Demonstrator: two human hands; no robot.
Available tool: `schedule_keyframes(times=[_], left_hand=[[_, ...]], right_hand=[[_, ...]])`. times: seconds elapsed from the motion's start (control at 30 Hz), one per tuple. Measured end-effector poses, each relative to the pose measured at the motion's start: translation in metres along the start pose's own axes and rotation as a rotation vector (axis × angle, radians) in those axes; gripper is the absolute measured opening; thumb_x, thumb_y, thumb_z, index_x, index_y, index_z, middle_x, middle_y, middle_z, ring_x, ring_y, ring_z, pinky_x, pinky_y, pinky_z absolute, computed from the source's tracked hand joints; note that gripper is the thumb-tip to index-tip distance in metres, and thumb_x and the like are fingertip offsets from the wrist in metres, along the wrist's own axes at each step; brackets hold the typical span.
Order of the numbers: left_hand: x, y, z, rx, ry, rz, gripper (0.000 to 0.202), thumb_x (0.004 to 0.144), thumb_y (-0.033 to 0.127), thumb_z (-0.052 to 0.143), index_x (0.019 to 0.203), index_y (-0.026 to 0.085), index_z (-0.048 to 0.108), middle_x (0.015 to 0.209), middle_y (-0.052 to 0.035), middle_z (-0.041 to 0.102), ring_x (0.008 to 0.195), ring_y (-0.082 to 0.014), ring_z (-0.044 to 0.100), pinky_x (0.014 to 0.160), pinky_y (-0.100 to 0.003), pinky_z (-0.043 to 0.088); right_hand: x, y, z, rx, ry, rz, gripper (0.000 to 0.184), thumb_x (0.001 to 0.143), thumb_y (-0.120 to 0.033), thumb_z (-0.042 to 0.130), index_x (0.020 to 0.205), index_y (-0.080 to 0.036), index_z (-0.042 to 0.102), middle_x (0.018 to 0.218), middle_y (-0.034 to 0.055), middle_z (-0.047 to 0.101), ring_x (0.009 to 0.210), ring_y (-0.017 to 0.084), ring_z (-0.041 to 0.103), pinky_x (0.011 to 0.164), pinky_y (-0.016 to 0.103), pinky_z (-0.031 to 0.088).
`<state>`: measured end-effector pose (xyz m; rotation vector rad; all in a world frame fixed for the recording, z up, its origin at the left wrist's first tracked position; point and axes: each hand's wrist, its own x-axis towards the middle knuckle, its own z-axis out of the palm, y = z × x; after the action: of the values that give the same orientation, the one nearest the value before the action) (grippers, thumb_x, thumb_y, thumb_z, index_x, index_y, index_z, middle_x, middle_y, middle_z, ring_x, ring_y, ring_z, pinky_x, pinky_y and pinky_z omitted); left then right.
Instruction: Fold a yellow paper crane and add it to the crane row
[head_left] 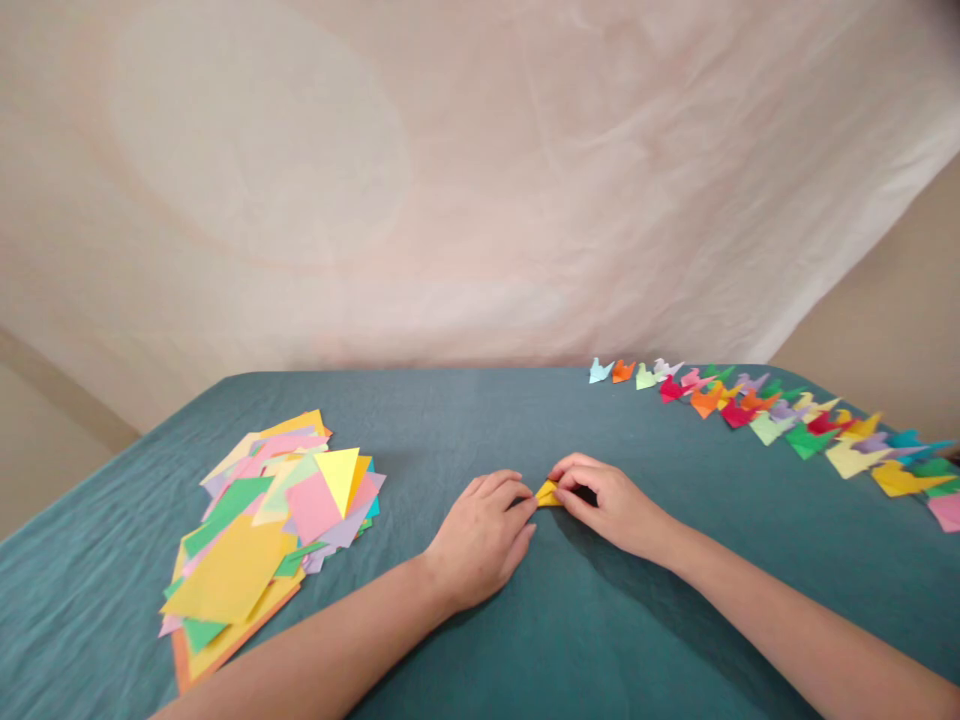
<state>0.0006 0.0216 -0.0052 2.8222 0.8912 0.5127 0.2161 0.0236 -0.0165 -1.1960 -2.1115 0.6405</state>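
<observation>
A small piece of yellow folded paper [548,494] lies on the cloth at the middle of the table, between my two hands. My right hand [604,500] pinches its right end between thumb and forefinger, the other fingers curled above. From the other side, my left hand [484,535] has its fingers bent, and the thumb and forefinger tips close on the paper's left end. Part of the paper is hidden by my fingertips, so its exact folds cannot be made out.
A loose pile of coloured paper sheets [232,570] lies at the left, a pale yellow folded sheet [340,472] on top. Several folded paper birds [772,428] stand in rows along the right back. Green cloth [450,410] covers the table; a pale fabric sheet [465,200] hangs behind.
</observation>
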Motion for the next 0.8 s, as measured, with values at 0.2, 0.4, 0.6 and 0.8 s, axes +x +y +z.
schedule_keyframes(times=[0.2,0.4,0.6,0.8], left_hand=[[0.0,-0.002,-0.002,0.025,-0.015,0.019,0.025,0.09,0.023,0.044,0.109,0.018,0.059,0.108,-0.0063,0.057,0.118,-0.0244,0.042,0.1,-0.041,0.035],[0.0,-0.011,-0.007,0.033,-0.02,0.084,0.024,0.089,0.022,0.044,0.104,0.018,0.062,0.103,-0.0062,0.06,0.112,-0.0241,0.046,0.096,-0.04,0.037],[0.005,-0.02,-0.012,0.121,-0.058,0.238,0.024,0.09,0.022,0.043,0.107,0.016,0.06,0.102,-0.0061,0.062,0.113,-0.0218,0.046,0.097,-0.037,0.036],[0.009,-0.022,-0.019,0.263,-0.108,0.376,0.02,0.09,0.021,0.046,0.1,0.013,0.061,0.097,-0.0072,0.064,0.112,-0.0215,0.048,0.096,-0.034,0.035]], right_hand=[[-0.001,0.001,0.003,-0.017,-0.009,-0.007,0.014,0.086,-0.017,0.047,0.076,-0.019,0.057,0.094,0.0054,0.057,0.083,0.016,0.057,0.076,0.029,0.045],[-0.001,0.002,0.002,-0.026,-0.016,-0.02,0.014,0.087,-0.016,0.046,0.078,-0.019,0.057,0.095,0.0054,0.057,0.085,0.016,0.057,0.078,0.029,0.044],[0.0,0.001,0.001,-0.034,-0.018,-0.021,0.014,0.087,-0.016,0.046,0.078,-0.019,0.057,0.094,0.0055,0.057,0.083,0.016,0.057,0.076,0.029,0.045],[0.0,0.002,0.002,-0.03,-0.021,-0.028,0.014,0.086,-0.015,0.046,0.075,-0.019,0.054,0.094,0.0055,0.058,0.083,0.016,0.057,0.076,0.03,0.046]])
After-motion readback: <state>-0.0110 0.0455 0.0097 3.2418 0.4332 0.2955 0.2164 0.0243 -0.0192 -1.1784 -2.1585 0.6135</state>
